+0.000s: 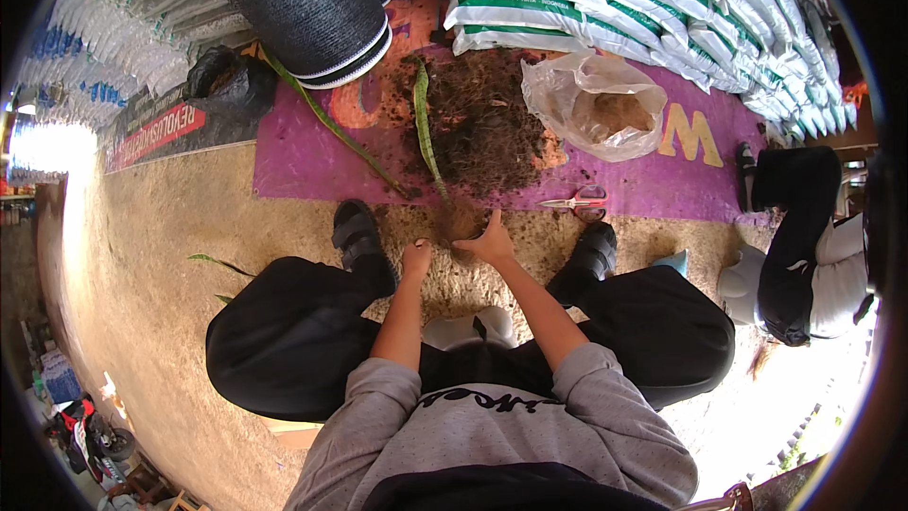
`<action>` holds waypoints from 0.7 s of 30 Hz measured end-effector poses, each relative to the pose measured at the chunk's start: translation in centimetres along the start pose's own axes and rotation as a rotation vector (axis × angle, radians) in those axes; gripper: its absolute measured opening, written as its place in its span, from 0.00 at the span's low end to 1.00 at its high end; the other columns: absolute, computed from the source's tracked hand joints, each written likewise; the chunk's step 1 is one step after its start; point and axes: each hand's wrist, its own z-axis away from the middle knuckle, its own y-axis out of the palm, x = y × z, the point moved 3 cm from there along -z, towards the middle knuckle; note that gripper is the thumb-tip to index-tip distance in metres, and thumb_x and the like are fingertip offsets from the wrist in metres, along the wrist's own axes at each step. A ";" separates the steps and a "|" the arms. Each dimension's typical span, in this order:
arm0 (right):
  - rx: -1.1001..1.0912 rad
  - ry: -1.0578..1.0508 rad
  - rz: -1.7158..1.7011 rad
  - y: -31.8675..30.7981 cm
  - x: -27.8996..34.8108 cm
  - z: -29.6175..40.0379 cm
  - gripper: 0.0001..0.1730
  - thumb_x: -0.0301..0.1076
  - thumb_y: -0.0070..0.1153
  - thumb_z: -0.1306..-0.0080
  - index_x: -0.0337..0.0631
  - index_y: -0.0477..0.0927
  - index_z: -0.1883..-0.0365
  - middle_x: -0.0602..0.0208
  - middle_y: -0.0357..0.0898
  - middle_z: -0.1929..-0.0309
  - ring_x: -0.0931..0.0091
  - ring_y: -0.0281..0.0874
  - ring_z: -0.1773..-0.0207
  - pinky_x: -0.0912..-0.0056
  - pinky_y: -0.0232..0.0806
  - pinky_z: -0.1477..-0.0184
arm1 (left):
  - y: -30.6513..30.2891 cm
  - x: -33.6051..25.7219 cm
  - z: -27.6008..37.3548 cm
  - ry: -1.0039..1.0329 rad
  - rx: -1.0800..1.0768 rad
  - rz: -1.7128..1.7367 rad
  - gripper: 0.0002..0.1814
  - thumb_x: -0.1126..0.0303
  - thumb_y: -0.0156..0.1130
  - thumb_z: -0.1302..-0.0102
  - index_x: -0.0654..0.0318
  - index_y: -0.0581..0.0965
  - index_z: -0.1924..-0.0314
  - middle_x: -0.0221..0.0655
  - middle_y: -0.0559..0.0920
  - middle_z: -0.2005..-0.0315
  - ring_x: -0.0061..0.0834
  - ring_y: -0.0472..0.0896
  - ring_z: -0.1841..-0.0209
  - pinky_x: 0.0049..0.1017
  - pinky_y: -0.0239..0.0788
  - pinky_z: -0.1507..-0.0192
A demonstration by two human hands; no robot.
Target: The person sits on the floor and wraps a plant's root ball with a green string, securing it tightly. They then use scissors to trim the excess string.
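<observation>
A snake plant leaf (423, 117) lies along the soil heap, its blurred brown root mass (457, 220) towards me. My right hand (494, 240) cups the near side of these roots, thumb and index finger spread around them. Just left of the roots is my left hand (417, 257), fingers curled; whether anything is inside them is hidden. A second long leaf (333, 121) rests on the purple banner (305, 170) to the left. Red-handled scissors (578, 204) lie right of my hands, blades pointing left.
Dark soil with fibrous roots (479, 121) covers the banner's middle. Beside it stands an open clear plastic bag (596, 110) of brown material. A black bag (230, 81), black rolls (305, 7) and stacked white-green sacks (539, 7) line the back. Another person's leg (798, 206) is at right.
</observation>
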 end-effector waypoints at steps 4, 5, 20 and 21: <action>-0.097 -0.105 -0.095 0.5 -1.3 -0.8 0.71 0.58 0.68 0.64 0.27 0.35 0.38 0.40 0.61 0.46 0.56 0.66 0.47 0.61 0.65 0.51 | -1.2 -0.3 0.5 0.062 0.045 0.164 0.16 0.65 0.46 0.34 0.68 0.70 0.52 0.34 0.75 0.75 0.25 0.70 0.79 0.28 0.63 0.76; -0.150 -0.152 -0.124 0.7 -1.9 -1.2 0.71 0.58 0.68 0.64 0.27 0.34 0.38 0.40 0.59 0.44 0.56 0.64 0.45 0.60 0.63 0.49 | -1.3 -0.2 0.2 0.057 0.039 0.224 0.16 0.66 0.46 0.34 0.68 0.70 0.51 0.33 0.76 0.72 0.24 0.72 0.76 0.27 0.64 0.74; -0.116 -0.490 -0.814 -8.5 2.6 3.4 0.59 0.39 0.71 0.61 0.30 0.44 0.40 0.50 0.62 0.47 0.65 0.63 0.45 0.66 0.59 0.46 | -3.7 -12.9 8.7 0.458 0.263 0.829 0.29 0.47 0.45 0.38 0.61 0.65 0.45 0.37 0.67 0.47 0.34 0.68 0.49 0.36 0.61 0.51; -0.095 -0.550 -0.872 -9.7 4.0 4.8 0.59 0.37 0.71 0.61 0.30 0.42 0.40 0.51 0.63 0.47 0.66 0.63 0.45 0.66 0.60 0.46 | -3.8 -14.0 10.2 0.506 0.367 0.856 0.31 0.45 0.44 0.38 0.61 0.64 0.44 0.38 0.65 0.45 0.36 0.67 0.47 0.36 0.61 0.50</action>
